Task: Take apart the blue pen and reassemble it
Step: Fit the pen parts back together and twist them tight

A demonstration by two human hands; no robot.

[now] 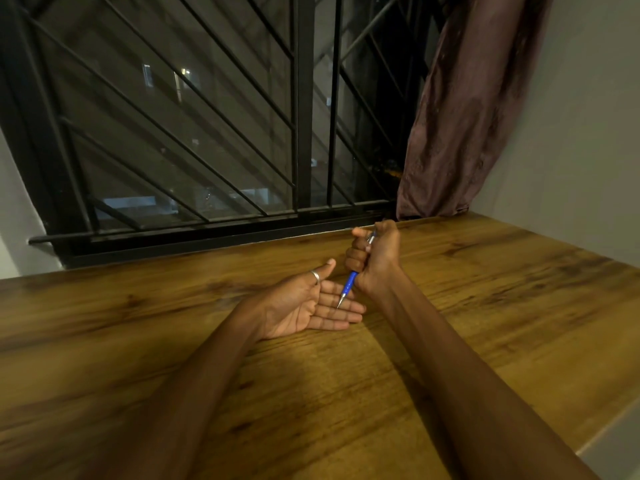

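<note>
My right hand (375, 258) is closed in a fist around the blue pen (349, 284), held nearly upright with the tip pointing down. The pen's blue grip and silver tip stick out below the fist, and a silver clip end shows above it by my thumb. The tip touches or hovers just over the fingers of my left hand (311, 303). That hand lies palm up and flat on the wooden table (485, 306), fingers spread, a ring on its thumb, holding nothing. The pen looks whole.
The table runs up to a barred window (207, 133) at the back. A brown curtain (460, 116) hangs at the back right beside a grey wall. The table's right edge cuts diagonally toward the lower right.
</note>
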